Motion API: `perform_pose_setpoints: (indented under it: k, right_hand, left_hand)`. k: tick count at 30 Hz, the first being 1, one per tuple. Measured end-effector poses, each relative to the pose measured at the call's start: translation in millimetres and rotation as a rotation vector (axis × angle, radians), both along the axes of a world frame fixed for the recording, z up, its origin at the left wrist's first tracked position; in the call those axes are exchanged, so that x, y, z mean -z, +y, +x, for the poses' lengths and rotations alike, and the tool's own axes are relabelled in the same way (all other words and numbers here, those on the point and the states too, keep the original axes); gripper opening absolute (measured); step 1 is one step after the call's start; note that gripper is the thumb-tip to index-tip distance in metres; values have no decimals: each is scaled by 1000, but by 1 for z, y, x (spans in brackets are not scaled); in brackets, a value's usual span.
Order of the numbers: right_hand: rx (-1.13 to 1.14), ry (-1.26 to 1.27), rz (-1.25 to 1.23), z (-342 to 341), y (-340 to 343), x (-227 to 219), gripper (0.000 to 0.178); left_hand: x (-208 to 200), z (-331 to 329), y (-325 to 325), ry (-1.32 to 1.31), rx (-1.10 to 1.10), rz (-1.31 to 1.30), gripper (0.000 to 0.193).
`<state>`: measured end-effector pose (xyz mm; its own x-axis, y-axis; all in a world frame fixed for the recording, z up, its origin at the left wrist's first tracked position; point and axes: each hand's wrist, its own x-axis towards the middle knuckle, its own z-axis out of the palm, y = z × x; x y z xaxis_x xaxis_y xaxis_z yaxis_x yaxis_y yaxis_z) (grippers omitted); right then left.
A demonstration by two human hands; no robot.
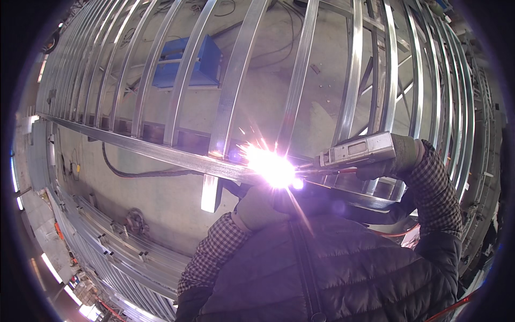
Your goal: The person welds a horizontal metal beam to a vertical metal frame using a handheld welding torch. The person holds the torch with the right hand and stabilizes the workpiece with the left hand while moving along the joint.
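My gloved right hand (405, 155) is closed round a grey, box-shaped welding gun (358, 152). Its tip points left into a dazzling white glare (272, 167) with sparks flying off it. The glare sits on the long bottom rail (161, 155) of a shiny metal frame, close to where an upright bar (236, 80) meets the rail. My gloved left hand (260, 208) is just below the glare, close to the rail. Its fingers are lost in the brightness and shadow, so what they do cannot be seen. The weld spot itself is washed out.
Many parallel metal bars (185, 80) run away from me across the frame. Beyond them a blue box (188, 61) stands on the concrete floor. A dark cable (134, 173) lies below the rail. Stacked metal profiles (118, 236) are at the lower left.
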<state>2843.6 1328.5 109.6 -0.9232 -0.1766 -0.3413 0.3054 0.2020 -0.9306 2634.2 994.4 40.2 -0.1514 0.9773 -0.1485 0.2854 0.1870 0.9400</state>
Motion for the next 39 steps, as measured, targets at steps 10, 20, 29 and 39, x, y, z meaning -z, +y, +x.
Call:
perform_pose_setpoints:
  k: [10,20,29,39]
  right_hand:
    - [48,-75,-52,-1,-1,-9,57]
    - [0,202,88,5,-9,-23,57]
    - [1,165,376,-48,-76,-63,57]
    - [-13,147,584,-106,-145,-78,67]
  left_hand:
    - [8,0,-5,23,11,53,32]
    - [-8,-5,-17,-211,160,-195,59]
    - [-11,-12,-71,-136,135,-175,62]
    - [-2,-15,-131,-171,50,-59,61]
